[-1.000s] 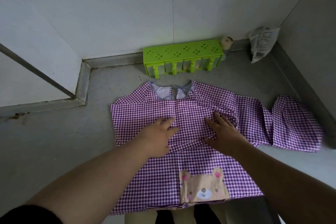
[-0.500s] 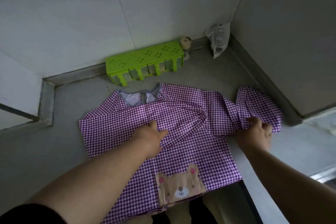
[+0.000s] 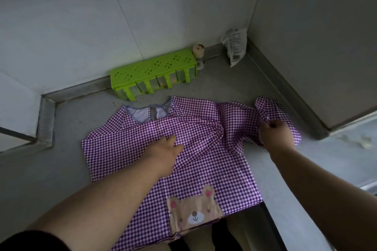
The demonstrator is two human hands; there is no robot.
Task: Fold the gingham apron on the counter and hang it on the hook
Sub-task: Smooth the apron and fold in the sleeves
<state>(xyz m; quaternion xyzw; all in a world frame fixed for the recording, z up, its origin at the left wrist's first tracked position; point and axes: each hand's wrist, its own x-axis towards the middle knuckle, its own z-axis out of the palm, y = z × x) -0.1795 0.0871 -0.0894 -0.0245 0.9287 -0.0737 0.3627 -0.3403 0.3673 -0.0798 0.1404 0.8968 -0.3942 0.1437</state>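
The purple gingham apron lies spread on the grey counter, its bear patch hanging over the front edge. My left hand rests flat on the middle of the cloth. My right hand grips the bunched right sleeve and holds it slightly raised off the counter. The left sleeve is folded in over the body. No hook is in view.
A green plastic rack stands against the back wall. Beside it are a small cream jar and a white plastic bag in the corner. A wall rises close on the right.
My right hand left the middle of the apron, reached right and took hold of the right sleeve, now lifting it. My left hand stayed pressed on the cloth. The view turned right.
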